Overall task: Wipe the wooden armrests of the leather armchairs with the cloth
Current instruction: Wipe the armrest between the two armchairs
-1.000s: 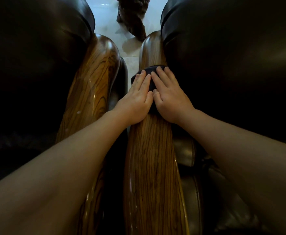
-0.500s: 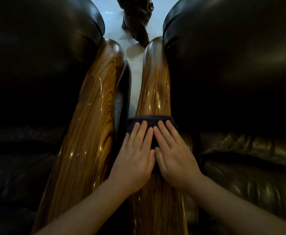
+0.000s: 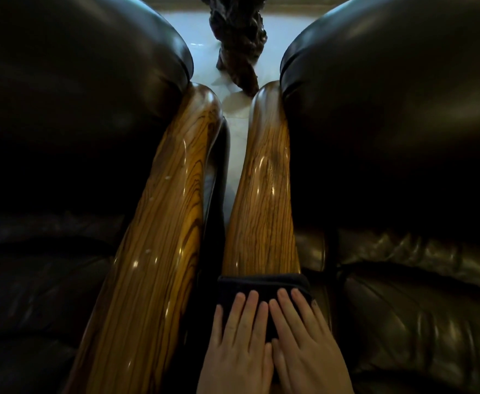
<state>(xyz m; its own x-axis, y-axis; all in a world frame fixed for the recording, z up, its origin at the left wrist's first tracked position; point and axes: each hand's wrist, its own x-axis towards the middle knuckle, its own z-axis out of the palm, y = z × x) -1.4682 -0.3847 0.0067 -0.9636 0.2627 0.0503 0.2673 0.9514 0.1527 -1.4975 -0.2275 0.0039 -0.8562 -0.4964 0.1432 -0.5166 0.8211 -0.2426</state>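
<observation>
Cloth: dark cloth (image 3: 261,288) draped across the right-hand armrest (image 3: 264,211), near end.
Left hand (image 3: 237,348): flat, fingers spread, pressing the cloth.
Right hand (image 3: 308,348): flat beside it, same cloth.
Left-hand armrest (image 3: 162,237): just beside, bare.

Both hands are seen at the bottom centre of the head view, laid side by side, palms down, backs up. Left hand (image 3: 237,345) is held flat with fingers extended forward and slightly spread. Right hand (image 3: 308,348) is held flat likewise, fingers extended and angled a little toward the left. Inner edges of the two hands are touching. Nothing is gripped; both are pressed flat. Wrists are cut off by the frame edge.
</observation>
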